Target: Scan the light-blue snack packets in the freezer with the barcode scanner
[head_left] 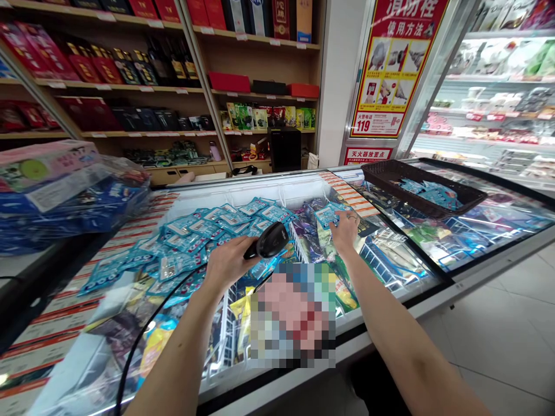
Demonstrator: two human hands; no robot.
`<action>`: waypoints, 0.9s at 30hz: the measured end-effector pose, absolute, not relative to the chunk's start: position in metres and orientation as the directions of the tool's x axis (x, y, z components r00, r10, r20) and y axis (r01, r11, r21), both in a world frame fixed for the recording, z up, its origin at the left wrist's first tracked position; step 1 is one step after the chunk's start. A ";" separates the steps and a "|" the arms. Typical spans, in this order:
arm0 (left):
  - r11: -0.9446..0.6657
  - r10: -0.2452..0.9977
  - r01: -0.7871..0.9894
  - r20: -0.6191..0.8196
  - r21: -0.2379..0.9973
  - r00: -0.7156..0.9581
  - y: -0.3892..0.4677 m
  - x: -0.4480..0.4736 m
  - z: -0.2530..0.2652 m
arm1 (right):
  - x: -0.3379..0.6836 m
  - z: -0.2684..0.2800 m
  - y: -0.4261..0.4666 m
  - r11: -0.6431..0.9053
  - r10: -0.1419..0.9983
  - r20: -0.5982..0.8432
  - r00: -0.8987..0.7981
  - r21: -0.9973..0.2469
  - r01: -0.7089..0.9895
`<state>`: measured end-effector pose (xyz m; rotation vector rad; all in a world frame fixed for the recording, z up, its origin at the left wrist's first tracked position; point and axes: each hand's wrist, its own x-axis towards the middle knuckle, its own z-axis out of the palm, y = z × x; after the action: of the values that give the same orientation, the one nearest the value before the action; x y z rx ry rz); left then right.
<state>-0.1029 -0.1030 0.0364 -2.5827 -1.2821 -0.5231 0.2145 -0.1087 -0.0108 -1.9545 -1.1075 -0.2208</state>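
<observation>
My left hand (pixel 229 260) is wrapped round the handle of a black barcode scanner (pixel 273 240), its head pointing to the right. A black cable runs from it down past my left forearm. In my right hand (pixel 346 231) I grip the edge of a blue packet (pixel 328 215) with a pale label on it. Many similar blue packets (pixel 191 234) lie in an overlapping heap on the glass lid, left of and behind the scanner. A blurred-out rectangle (pixel 295 312) lies between my forearms, so what is there cannot be made out.
Under the glass top of the chest freezer (pixel 416 323) are bagged goods in wire baskets. On the right, a brown plastic basket (pixel 468 199) holds several blue packets. A plastic-wrapped bundle (pixel 65 196) stands at left. Shelves of boxes and bottles line the back wall.
</observation>
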 end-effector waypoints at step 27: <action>-0.538 0.704 0.843 0.539 -0.021 0.463 -0.095 -0.111 0.025 | 0.199 -0.023 -0.099 -0.238 0.865 0.407 0.295 -0.184 0.954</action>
<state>-0.1109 -0.0952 0.0252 -2.4306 -1.3221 -0.6966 0.1993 -0.0989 -0.0225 -2.1763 -1.6303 -0.3089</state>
